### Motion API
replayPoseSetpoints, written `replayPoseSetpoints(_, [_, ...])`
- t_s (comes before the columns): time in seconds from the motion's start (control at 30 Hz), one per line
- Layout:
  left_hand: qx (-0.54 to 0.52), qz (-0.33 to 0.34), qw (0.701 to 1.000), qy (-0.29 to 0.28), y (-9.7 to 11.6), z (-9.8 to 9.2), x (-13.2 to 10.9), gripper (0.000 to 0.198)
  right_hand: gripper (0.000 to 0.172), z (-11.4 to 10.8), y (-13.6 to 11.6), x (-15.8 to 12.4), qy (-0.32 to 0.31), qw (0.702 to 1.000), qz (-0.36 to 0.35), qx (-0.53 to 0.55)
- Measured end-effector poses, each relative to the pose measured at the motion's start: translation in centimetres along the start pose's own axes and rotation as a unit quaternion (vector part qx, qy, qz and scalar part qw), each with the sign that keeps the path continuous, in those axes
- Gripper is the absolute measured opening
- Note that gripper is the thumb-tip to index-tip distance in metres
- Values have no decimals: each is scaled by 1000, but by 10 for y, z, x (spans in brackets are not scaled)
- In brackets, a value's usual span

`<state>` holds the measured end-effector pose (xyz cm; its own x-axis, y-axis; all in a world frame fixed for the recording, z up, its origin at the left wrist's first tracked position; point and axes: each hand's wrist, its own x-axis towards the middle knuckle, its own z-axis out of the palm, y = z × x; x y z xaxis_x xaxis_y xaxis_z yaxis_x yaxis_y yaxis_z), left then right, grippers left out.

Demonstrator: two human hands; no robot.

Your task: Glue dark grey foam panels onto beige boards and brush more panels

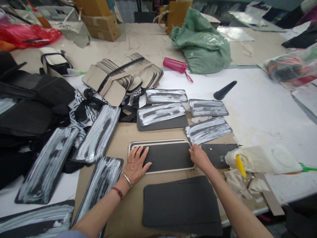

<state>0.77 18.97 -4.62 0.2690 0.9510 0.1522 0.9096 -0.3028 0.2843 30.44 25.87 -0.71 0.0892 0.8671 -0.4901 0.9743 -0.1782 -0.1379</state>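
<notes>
A flat black panel [168, 155] with rounded corners lies on a slightly larger cream-edged piece [158, 142] on brown cardboard. My left hand [136, 162] rests flat on the panel's left end, fingers spread. At the opposite end, my right hand [198, 156] has its fingers closed on the panel's edge. Directly below lies a stack of plain black panels [182, 206]. Panels smeared with white paste surround the work on both sides, including one [99, 134] at left and another [209, 129] just above my right hand.
A whitish plastic bottle [269, 158] with a yellow spout lies at right. Behind are a pile of beige panels [106, 79], a pink bottle [174, 65], a green sack [205, 46] and a black tapered object [225, 91]. Black bags [29, 99] crowd the left.
</notes>
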Motion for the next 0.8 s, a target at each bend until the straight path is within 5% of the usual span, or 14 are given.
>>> replayPoseSetpoints(0.6, [21,-2,1000,0,2,3,1,60,21,-7,-4,-5,-6,999,31,-41])
replayPoseSetpoints(0.7, [34,0,999,6,3,3,1,60,31,-10,-6,-16,47,996,36,-73])
replayPoseSetpoints(0.8, [34,6,999,13,3,3,1,60,37,-5,-24,-25,154,983,-50,-88])
